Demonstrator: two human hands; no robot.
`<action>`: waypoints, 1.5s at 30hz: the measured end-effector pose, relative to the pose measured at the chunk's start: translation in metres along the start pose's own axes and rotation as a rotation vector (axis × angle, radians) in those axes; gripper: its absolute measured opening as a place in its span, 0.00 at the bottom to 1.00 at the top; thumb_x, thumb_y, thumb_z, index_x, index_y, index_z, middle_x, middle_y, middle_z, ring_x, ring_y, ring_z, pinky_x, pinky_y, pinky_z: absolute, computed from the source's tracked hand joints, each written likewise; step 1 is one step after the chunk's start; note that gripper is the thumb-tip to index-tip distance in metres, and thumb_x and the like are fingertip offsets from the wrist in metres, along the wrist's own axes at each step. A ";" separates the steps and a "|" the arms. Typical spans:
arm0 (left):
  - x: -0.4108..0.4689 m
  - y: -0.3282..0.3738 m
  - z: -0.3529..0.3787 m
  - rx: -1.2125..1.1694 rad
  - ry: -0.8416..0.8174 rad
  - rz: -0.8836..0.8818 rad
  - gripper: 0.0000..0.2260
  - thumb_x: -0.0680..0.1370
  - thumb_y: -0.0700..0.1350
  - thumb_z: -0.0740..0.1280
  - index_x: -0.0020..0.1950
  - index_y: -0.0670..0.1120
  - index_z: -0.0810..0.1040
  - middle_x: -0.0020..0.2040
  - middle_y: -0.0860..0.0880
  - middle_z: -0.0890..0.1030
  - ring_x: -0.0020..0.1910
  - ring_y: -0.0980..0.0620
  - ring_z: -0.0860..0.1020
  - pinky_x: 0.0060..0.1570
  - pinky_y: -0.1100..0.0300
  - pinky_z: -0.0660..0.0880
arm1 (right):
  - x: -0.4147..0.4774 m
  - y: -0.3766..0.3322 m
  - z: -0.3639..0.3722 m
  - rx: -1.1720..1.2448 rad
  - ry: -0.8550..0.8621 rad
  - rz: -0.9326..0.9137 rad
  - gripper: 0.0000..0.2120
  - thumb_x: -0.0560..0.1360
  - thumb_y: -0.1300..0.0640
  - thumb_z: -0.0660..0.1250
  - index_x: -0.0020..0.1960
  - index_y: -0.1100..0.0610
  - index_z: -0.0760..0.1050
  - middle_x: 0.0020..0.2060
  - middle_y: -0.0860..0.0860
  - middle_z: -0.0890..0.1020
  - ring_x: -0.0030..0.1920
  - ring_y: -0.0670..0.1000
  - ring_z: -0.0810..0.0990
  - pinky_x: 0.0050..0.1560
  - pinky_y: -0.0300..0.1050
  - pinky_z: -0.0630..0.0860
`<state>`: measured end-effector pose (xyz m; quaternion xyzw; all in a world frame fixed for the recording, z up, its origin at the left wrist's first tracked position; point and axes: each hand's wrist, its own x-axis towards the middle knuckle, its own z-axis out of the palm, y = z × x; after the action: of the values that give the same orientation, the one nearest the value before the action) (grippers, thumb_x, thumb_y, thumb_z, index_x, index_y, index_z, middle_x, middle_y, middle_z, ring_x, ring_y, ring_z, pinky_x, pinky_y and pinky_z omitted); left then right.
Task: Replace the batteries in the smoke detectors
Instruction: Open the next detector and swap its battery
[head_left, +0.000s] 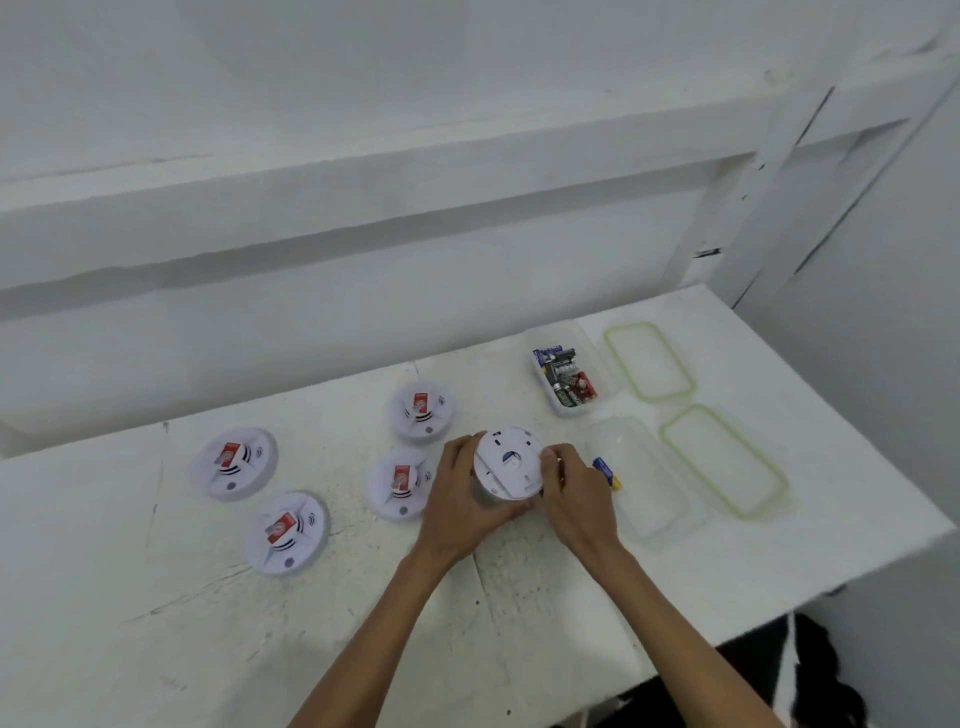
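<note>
Here, a scuffed white table (156, 623) abuts white walls (363, 78).

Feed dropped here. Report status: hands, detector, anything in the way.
Both grip the detector, back up: left hand, right hand. Four other detectors lying left. A battery beside right hand.

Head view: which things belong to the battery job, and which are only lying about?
Job: held detector, four tagged detectors, box of batteries, loose battery, left hand, right hand.
Lying about: two green-rimmed lids, clear box.
</note>
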<state>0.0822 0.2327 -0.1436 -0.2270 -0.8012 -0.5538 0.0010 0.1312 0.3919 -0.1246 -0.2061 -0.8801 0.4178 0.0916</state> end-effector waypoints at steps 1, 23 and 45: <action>-0.003 -0.004 0.003 0.002 -0.016 -0.029 0.37 0.67 0.47 0.83 0.71 0.55 0.68 0.65 0.64 0.71 0.63 0.60 0.72 0.65 0.60 0.72 | -0.002 0.001 -0.002 -0.003 -0.006 0.004 0.14 0.83 0.46 0.57 0.61 0.52 0.74 0.42 0.45 0.81 0.42 0.46 0.80 0.43 0.45 0.76; -0.027 -0.025 0.004 0.012 -0.097 -0.246 0.40 0.69 0.66 0.76 0.75 0.52 0.69 0.72 0.58 0.74 0.71 0.58 0.73 0.72 0.52 0.71 | -0.031 0.008 0.026 0.045 -0.078 -0.020 0.39 0.67 0.35 0.67 0.73 0.51 0.67 0.72 0.48 0.71 0.69 0.49 0.70 0.67 0.43 0.71; -0.028 -0.024 -0.002 0.018 -0.123 -0.219 0.41 0.68 0.53 0.80 0.77 0.51 0.66 0.71 0.56 0.75 0.71 0.53 0.74 0.68 0.48 0.74 | -0.019 -0.013 0.011 0.050 -0.195 0.035 0.31 0.67 0.52 0.76 0.65 0.48 0.66 0.54 0.46 0.77 0.52 0.48 0.79 0.46 0.44 0.80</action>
<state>0.0982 0.2141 -0.1710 -0.1718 -0.8247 -0.5282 -0.1067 0.1406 0.3689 -0.1218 -0.1775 -0.8705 0.4591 0.0034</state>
